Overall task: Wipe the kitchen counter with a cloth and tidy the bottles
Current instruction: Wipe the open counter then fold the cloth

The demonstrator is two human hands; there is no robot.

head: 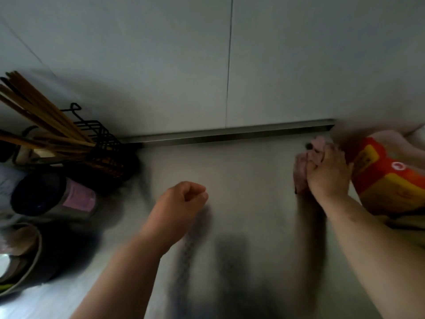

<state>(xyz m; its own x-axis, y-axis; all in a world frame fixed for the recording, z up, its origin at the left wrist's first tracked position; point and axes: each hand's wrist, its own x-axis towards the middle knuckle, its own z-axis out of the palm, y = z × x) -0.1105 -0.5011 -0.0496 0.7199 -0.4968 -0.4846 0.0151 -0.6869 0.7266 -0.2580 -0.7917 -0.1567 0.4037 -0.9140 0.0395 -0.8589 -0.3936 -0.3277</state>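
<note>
I am wiping the counter [230, 180]: my right hand [326, 173] curls over the pink cloth [300, 173] and presses it down at the back, beside the orange bag [379, 180]. My left hand [184, 199] is a fist with nothing in it. Next I think I must push the cloth left, toward the dark-capped bottle [57, 196].

Looks onto pale grey wall panels [138, 54] split by a thin vertical seam [228, 65], edged below by a dark metal trim strip [230, 132]; dimly lit, with soft shadow gathered low at left
</note>
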